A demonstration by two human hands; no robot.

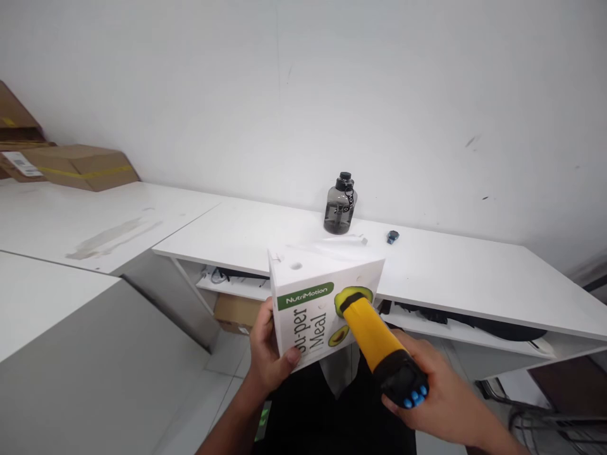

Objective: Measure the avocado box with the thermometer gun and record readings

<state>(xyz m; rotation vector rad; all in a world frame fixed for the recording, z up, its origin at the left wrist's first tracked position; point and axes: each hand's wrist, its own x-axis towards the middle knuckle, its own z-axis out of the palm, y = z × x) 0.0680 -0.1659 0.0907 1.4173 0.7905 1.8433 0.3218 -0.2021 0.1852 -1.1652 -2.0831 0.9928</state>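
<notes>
My left hand [265,354] grips the lower left side of a white carton [360,272], thumb on its front face. "NutriMotion" on a green band, "Meal" and avocado pictures are printed there. The carton is held up, tilted, in front of the desk, with a small round hole in its top. My right hand [439,392] is wrapped around a yellow-and-black handheld device [372,332] with blue buttons on its near end. The device's black far end points at the avocado picture and overlaps it; I cannot tell whether they touch. Most right-hand fingers are hidden behind the device.
On the white desk [455,265] stand a grey water bottle [338,205] and a dark blue watch [392,237]. Brown cardboard boxes [85,167] sit at the far left against the wall. A shelf [502,344] under the desk holds dark items.
</notes>
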